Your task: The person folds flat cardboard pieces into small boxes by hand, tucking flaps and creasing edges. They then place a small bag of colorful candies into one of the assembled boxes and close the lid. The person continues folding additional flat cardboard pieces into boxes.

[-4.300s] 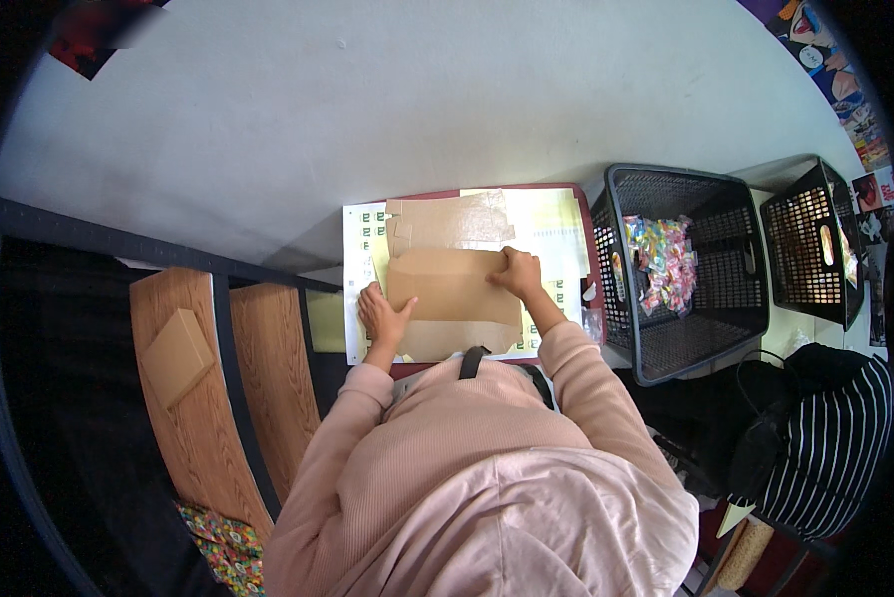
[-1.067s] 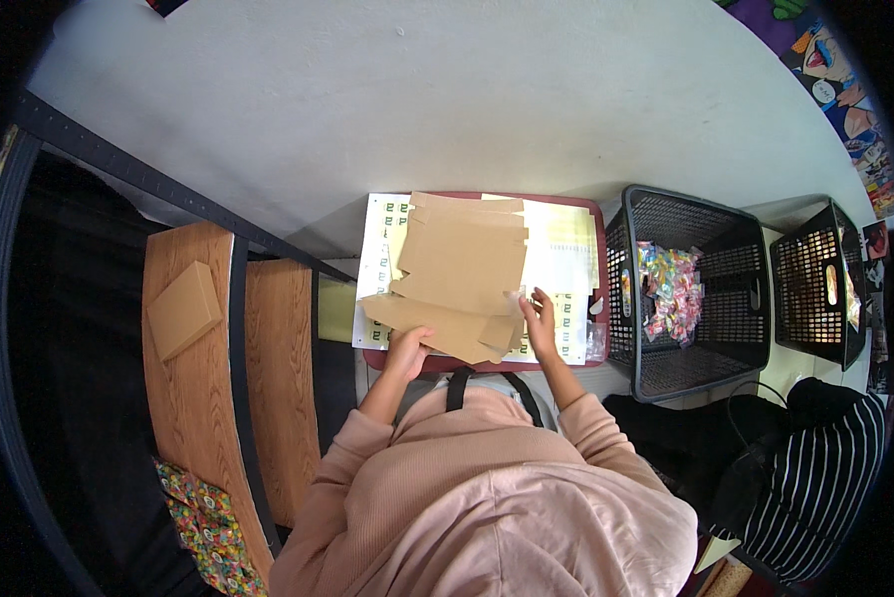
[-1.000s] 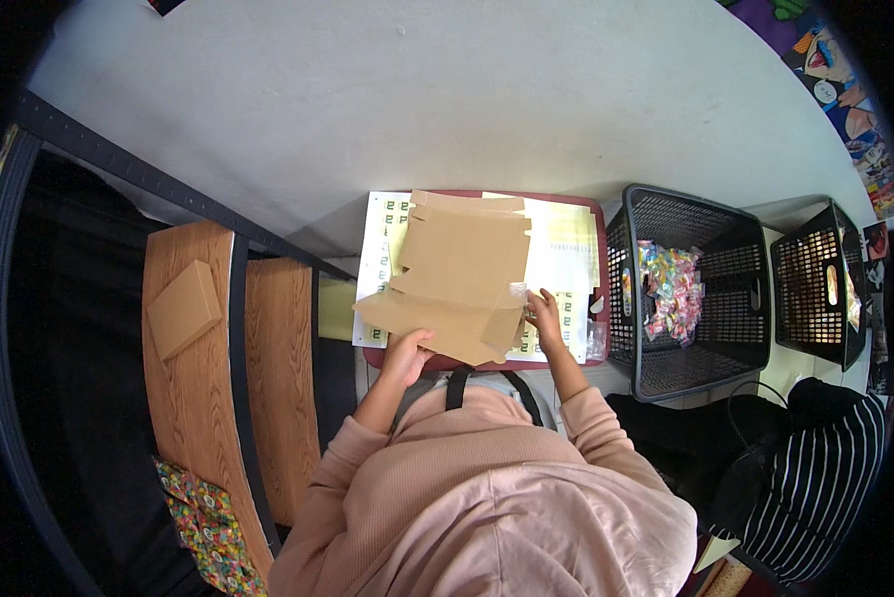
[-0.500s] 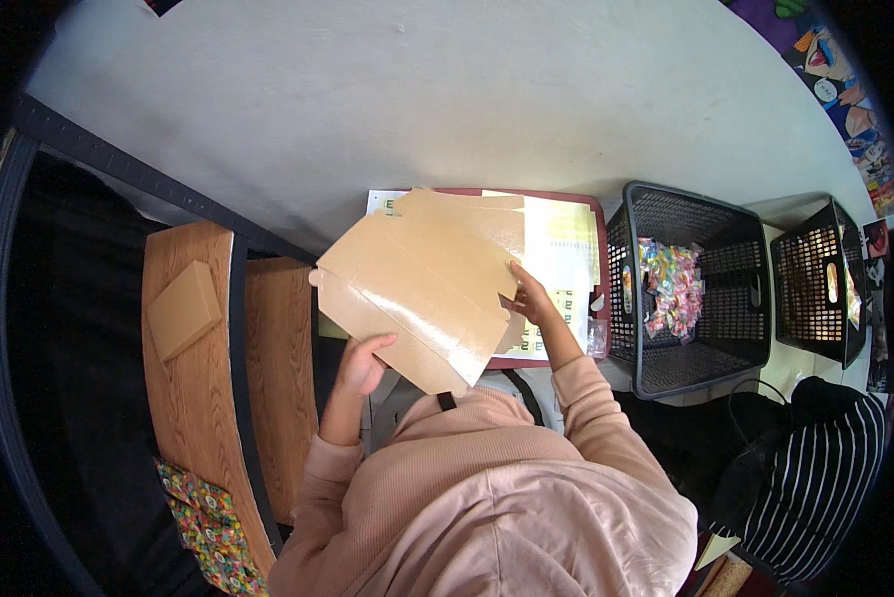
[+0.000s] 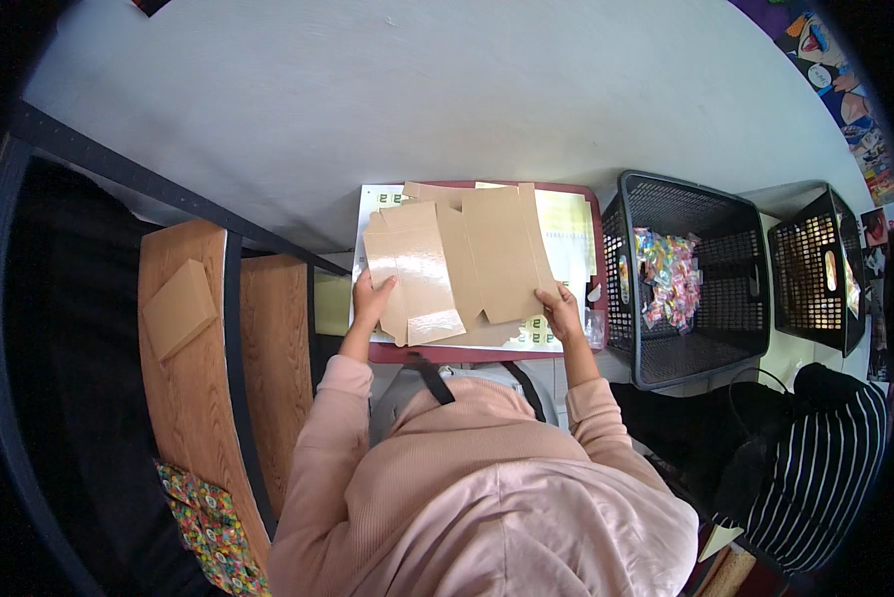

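A flat brown cardboard box blank (image 5: 507,249), creased and notched, is held over the small red-edged table (image 5: 447,353) in front of me. My left hand (image 5: 370,301) grips its left edge, thumb on top of a shiny panel. At the lower right corner, my right hand (image 5: 561,312) pinches the blank between thumb and fingers. More brown card shows beneath its far and near edges; whether it is a separate piece I cannot tell. Printed white and yellowish sheets (image 5: 570,239) lie under the cardboard.
Right of the table stands a black plastic basket (image 5: 634,366) holding colourful wrapped sweets (image 5: 669,284), with a smaller black basket (image 5: 808,243) beyond. On the left, a wooden shelf (image 5: 190,398) bears a closed brown box (image 5: 180,310) and a colourful packet (image 5: 208,527). A wall rises behind.
The blank has come down and turned, with its panels spread open over the table. My right hand has moved to its lower right corner; my left has shifted farther away from me.
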`<state>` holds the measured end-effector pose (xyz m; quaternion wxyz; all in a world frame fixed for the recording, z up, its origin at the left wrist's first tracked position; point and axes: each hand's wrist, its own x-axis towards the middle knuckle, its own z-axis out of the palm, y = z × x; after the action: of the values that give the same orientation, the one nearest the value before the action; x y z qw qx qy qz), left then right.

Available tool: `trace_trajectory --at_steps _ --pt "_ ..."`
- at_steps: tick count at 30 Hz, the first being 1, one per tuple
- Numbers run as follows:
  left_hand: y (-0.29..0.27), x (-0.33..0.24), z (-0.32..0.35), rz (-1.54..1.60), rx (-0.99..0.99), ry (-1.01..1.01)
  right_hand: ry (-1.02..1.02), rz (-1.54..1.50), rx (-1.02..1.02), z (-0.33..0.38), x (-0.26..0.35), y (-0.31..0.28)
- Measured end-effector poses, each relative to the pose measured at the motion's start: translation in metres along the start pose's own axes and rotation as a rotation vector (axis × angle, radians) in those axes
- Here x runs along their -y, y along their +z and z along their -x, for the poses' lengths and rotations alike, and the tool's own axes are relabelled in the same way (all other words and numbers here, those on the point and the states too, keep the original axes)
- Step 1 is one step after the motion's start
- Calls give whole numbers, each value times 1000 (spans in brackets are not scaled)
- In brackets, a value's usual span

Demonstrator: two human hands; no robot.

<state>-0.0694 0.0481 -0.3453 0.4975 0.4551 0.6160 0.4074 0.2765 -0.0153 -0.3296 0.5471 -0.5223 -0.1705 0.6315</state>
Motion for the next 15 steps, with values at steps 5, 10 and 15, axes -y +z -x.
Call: trace_trajectory --at_steps 5,10,15 --pt "44 -6 21 -771 -123 184 -213 474 -216 9 -31 -15" --pt "85 -5 44 -962 476 646 -297 698 -268 17 -27 -2" --pt "100 -9 41 -1088 548 530 22 382 50 15 -1 -13"
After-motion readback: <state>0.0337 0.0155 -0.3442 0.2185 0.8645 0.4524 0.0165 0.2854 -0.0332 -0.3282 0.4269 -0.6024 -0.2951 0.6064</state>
